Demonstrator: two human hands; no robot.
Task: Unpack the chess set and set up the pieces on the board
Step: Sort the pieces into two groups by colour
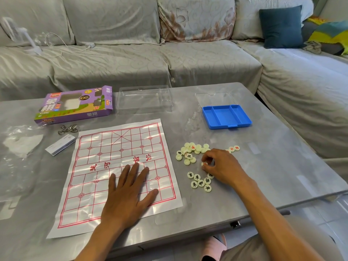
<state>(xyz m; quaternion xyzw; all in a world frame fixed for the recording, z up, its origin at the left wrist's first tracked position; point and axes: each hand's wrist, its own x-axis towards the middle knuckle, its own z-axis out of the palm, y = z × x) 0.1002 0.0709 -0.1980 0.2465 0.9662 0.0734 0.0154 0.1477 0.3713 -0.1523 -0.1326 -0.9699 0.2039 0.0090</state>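
Fingers of my right hand (pixel 219 165) pinch one cream round chess piece (pixel 204 163) just right of the red-lined paper board (pixel 105 147); my left hand (pixel 128 193) presses flat on that board, on the grey counter (pixel 273 157).

Grey table (pixel 263 166), paper board (pixel 105 147) centre, loose pieces (pixel 192 151) 3 o'clock, blue tray (pixel 226 116) 1 o'clock, purple box (pixel 75 106) 11 o'clock, clear lid (pixel 145 99) 12 o'clock.

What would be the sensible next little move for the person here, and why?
Probably carry the piece pinched by the right hand over to the paper board and set it on a line crossing. The board holds no pieces yet, the left hand lies flat on it, and the other pieces lie loose on the table beside it.
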